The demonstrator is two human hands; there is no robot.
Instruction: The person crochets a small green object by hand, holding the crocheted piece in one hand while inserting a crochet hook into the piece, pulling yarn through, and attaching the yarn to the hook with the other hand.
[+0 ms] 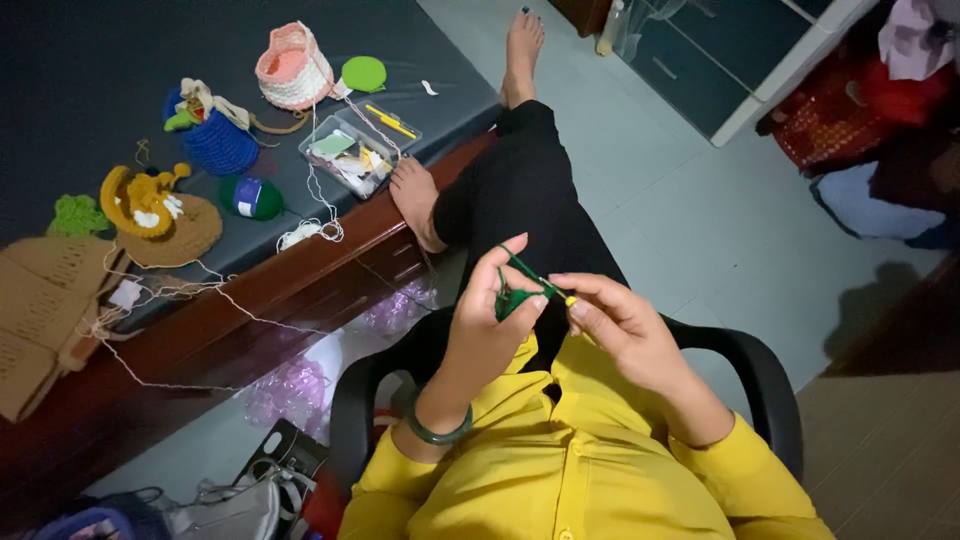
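My left hand (487, 320) pinches a small piece of dark green crochet work (510, 300), with green yarn running over its fingers. My right hand (618, 325) grips a crochet hook with a yellow handle (560, 293), its tip pushed into the green piece. Both hands sit close together above my lap. I wear a yellow shirt (570, 470) and a dark green bangle (437, 430) on the left wrist.
A dark mattress on a wooden frame (300, 290) lies to the left, holding a pink crochet basket (290, 68), a blue crochet pouch (215, 140), a green yarn ball (252, 197), a clear plastic box (358, 150), brown and yellow crochet pieces (160, 215) and loose cream yarn. I sit in a black armchair (760, 370).
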